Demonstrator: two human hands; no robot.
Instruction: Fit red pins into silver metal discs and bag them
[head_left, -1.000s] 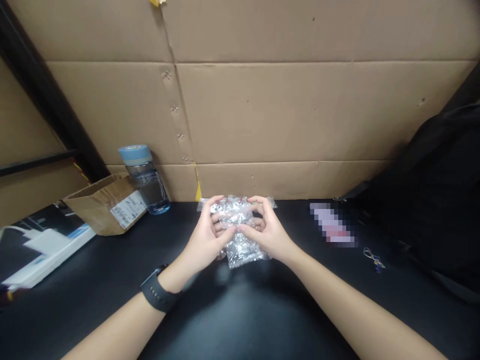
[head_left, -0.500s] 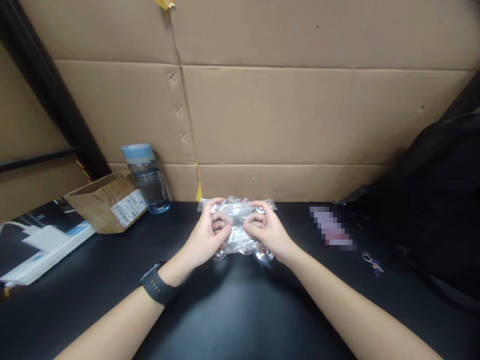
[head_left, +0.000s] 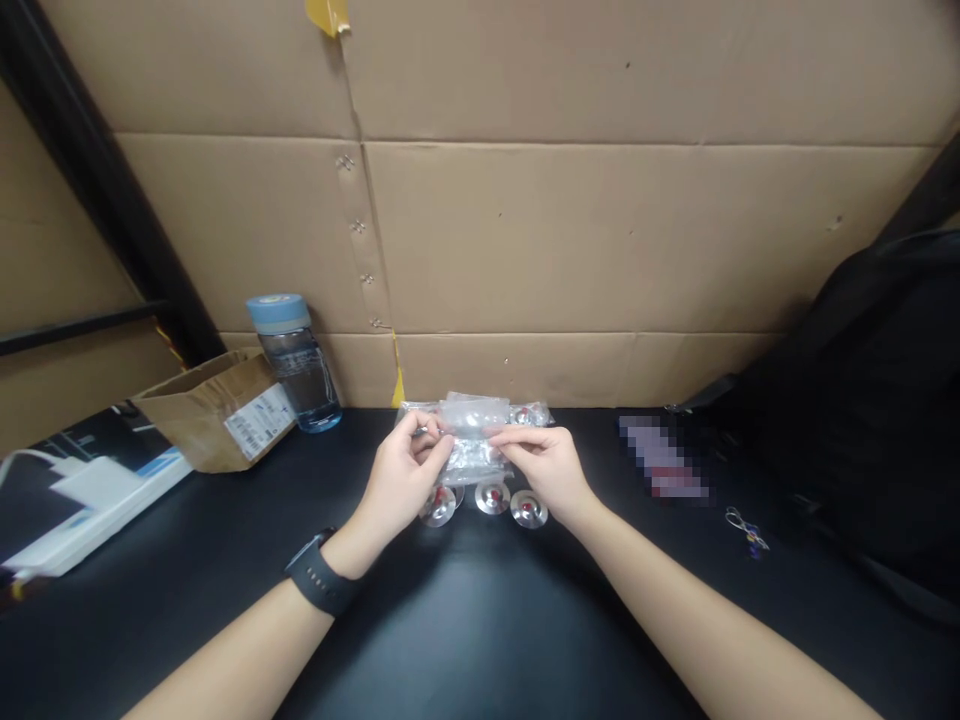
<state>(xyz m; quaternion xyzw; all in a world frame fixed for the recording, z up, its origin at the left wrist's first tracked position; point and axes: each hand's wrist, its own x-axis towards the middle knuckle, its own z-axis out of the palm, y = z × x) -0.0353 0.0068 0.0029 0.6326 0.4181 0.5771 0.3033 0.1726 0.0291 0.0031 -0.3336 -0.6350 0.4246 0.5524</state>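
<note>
Between my hands is a clear plastic bag [head_left: 474,462], crinkled and shiny; its contents cannot be made out. My left hand [head_left: 405,465] pinches the bag's left side with thumb and fingers. At the right side, my right hand [head_left: 547,465] pinches it too, its fingers straighter and laid along the upper part. Just in front of the bag, several round silvery metal discs with red centres, one a metal disc [head_left: 529,508] by my right wrist, lie on the black table. More bagged discs [head_left: 529,413] show behind my hands.
To the left stand a blue-lidded water bottle [head_left: 296,365], an open brown paper bag [head_left: 210,410] and a white power strip [head_left: 101,515] with a charger. Rightward lie a pixelated flat item [head_left: 664,458], a small corded trinket [head_left: 748,530] and a black bag [head_left: 877,420]. Cardboard [head_left: 525,240] walls the back.
My right fingers have straightened from a curl and the plastic bag has shifted slightly, showing more of the metal discs in front. The view has tilted up a little.
</note>
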